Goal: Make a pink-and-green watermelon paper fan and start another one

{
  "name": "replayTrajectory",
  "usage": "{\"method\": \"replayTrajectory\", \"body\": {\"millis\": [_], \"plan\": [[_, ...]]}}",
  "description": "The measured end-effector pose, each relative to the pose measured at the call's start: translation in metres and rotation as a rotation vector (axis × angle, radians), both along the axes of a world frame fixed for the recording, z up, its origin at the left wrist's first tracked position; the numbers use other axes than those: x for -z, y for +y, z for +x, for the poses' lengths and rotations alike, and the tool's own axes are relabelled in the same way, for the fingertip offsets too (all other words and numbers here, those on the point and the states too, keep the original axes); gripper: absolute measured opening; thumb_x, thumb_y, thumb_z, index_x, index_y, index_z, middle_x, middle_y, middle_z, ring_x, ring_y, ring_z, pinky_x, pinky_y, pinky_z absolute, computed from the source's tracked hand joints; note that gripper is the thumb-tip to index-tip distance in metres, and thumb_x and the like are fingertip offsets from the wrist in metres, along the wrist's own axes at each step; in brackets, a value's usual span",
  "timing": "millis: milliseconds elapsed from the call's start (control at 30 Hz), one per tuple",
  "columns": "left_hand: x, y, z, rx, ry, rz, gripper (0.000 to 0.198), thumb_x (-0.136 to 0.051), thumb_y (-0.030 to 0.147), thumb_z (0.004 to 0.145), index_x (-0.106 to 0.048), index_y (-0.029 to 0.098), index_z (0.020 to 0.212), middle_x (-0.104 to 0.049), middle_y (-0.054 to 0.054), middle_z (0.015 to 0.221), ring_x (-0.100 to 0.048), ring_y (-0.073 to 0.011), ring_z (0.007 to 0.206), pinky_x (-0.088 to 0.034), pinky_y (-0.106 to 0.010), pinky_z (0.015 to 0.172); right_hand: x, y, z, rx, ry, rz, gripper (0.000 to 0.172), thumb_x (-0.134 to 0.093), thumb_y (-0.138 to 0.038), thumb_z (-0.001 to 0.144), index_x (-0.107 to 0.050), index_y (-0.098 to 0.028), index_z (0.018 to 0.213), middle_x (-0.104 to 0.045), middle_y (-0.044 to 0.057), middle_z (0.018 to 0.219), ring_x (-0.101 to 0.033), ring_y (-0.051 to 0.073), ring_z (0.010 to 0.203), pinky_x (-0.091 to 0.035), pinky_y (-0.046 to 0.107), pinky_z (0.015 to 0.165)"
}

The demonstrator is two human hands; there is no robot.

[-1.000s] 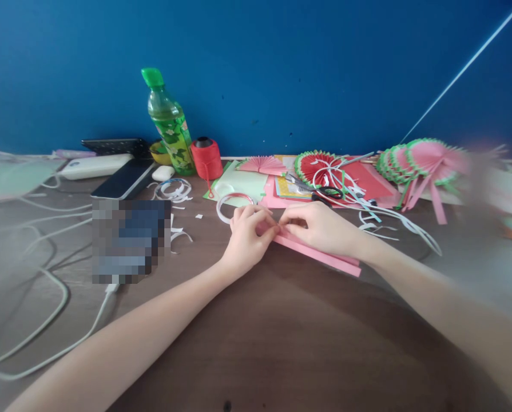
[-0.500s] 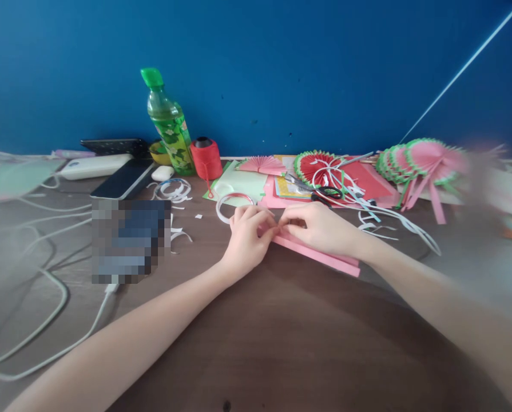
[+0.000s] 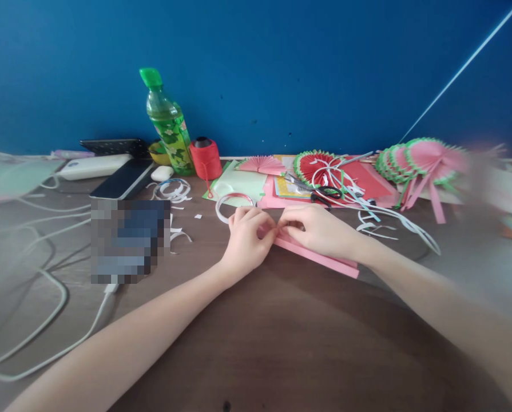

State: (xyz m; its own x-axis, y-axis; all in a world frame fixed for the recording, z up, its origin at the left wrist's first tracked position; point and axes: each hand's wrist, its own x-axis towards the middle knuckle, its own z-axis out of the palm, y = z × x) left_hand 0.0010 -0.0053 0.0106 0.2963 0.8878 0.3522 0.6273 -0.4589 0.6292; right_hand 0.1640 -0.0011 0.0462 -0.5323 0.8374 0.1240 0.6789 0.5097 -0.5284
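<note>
A long folded strip of pink paper (image 3: 320,258) lies on the brown table (image 3: 256,343), running from the centre toward the lower right. My left hand (image 3: 245,240) pinches its left end, fingers closed over the folds. My right hand (image 3: 320,229) rests on the strip just to the right, fingers curled and pressing the same end. The two hands touch at the fingertips. The paper under the fingers is hidden.
Behind the hands lie scissors (image 3: 324,192), white paper trimmings, a tape ring (image 3: 232,201), red and pink paper fans (image 3: 423,157), a red thread spool (image 3: 206,158) and a green bottle (image 3: 167,123). A phone, power bank and white cables (image 3: 45,320) occupy the left side.
The pink strip and both hands have shifted very slightly up and to the left. The grip looks the same.
</note>
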Motion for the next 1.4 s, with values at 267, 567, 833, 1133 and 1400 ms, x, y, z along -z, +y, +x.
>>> {"method": "replayTrajectory", "body": {"millis": [267,567,833,1133,1400], "plan": [[0.0,-0.003,0.001,-0.002,0.025,0.028,0.01,-0.051,0.011,0.071,-0.052,0.021,0.069,-0.063,0.002,0.087,-0.045,-0.0195,0.099,-0.03,-0.037,0.09,0.0,-0.001,-0.001,-0.021,-0.014,0.001,0.025,-0.042,-0.009,0.079,-0.065,-0.016,0.075,-0.067,0.003,0.079,-0.056,0.013,0.07,-0.04,0.026,0.065],[0.0,-0.001,0.001,0.003,0.0,-0.012,0.01,-0.048,0.011,0.071,-0.049,0.021,0.069,-0.061,0.002,0.083,-0.044,-0.0188,0.096,-0.03,-0.037,0.09,-0.006,-0.002,-0.001,0.02,0.033,-0.037,0.02,-0.047,-0.011,0.077,-0.067,-0.016,0.075,-0.068,0.002,0.077,-0.058,0.013,0.07,-0.041,0.024,0.063],[0.001,0.0,0.001,0.036,-0.022,-0.038,0.008,-0.051,0.015,0.074,-0.053,0.022,0.072,-0.062,0.003,0.084,-0.045,-0.018,0.093,-0.03,-0.037,0.09,-0.008,-0.001,0.001,0.051,0.036,-0.064,0.021,-0.048,-0.011,0.076,-0.067,-0.016,0.075,-0.069,0.001,0.077,-0.059,0.013,0.07,-0.042,0.024,0.065],[0.0,0.0,-0.001,0.036,-0.006,-0.042,0.007,-0.055,0.017,0.076,-0.056,0.023,0.072,-0.063,0.003,0.082,-0.046,-0.0189,0.095,-0.03,-0.037,0.089,-0.01,-0.002,0.002,0.024,0.016,-0.058,0.021,-0.047,-0.011,0.076,-0.067,-0.016,0.073,-0.068,0.002,0.075,-0.058,0.013,0.068,-0.041,0.024,0.062],[0.001,0.001,0.0,0.04,-0.01,-0.037,0.008,-0.056,0.017,0.076,-0.056,0.022,0.07,-0.063,0.003,0.08,-0.047,-0.0186,0.094,-0.031,-0.037,0.089,-0.01,-0.002,0.0,0.015,-0.017,-0.04,0.022,-0.046,-0.008,0.076,-0.067,-0.016,0.073,-0.068,0.001,0.075,-0.058,0.013,0.069,-0.04,0.024,0.064]]}}
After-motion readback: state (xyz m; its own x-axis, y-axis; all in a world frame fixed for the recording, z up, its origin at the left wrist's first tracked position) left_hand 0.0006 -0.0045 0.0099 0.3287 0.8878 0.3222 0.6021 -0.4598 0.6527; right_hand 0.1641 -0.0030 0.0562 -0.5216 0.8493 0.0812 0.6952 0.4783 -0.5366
